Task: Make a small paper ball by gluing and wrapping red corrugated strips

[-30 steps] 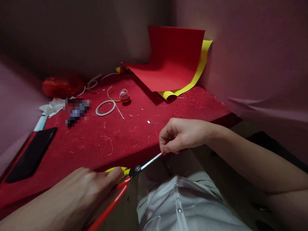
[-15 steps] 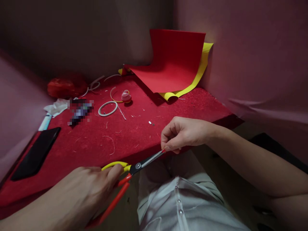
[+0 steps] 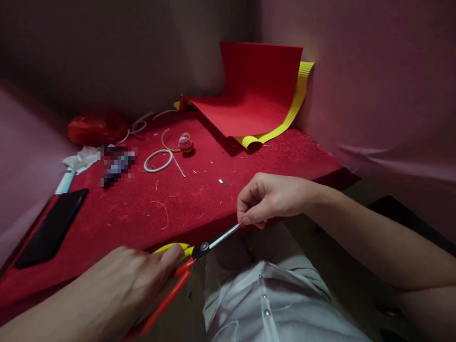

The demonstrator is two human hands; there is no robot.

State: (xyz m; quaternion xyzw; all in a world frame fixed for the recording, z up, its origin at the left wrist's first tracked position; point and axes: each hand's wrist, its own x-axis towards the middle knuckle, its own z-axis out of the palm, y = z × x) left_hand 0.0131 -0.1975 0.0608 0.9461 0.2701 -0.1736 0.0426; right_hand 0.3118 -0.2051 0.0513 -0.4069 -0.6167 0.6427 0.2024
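Observation:
My left hand [image 3: 121, 289] is closed round the yellow and red handles of a pair of scissors [image 3: 199, 248] at the near edge of the red table [image 3: 185, 199]. The blades point up and right, nearly closed. My right hand [image 3: 270, 197] pinches a small red piece [image 3: 242, 222] at the blade tips; the piece is too small to name.
Red and yellow corrugated sheets [image 3: 256, 95] lean in the back corner. A white ring [image 3: 157, 160], a small paper coil [image 3: 185, 142], paper scraps, a red bag [image 3: 96, 129] and a black phone [image 3: 50, 228] lie on the table. Pink walls close in on three sides.
The scissor handles opened slightly half a second ago and have closed again. Both hands stay in place.

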